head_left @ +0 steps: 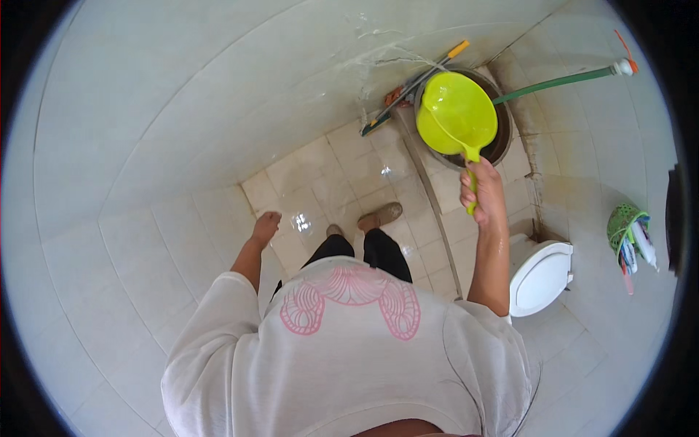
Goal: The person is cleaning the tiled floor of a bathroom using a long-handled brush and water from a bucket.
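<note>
My right hand (484, 191) is closed round the handle of a yellow-green plastic dipper (457, 112), held over a round dark tub (505, 123). Water streaks run down the tiled wall (382, 60) to the left of the dipper. A green hose (557, 86) leads from a white tap fitting (622, 67) towards the tub, its end hidden. My left hand (267, 228) hangs low at my side over the floor, its fingers curled, with nothing visible in it.
Wet floor tiles (349, 158) reflect light round my shoes. A raised floor edge (431, 191) runs beside me. A long-handled floor brush (377, 124) leans by the tub. At the right are a white toilet (541, 278) and a green wall basket (622, 224) with tubes and brushes.
</note>
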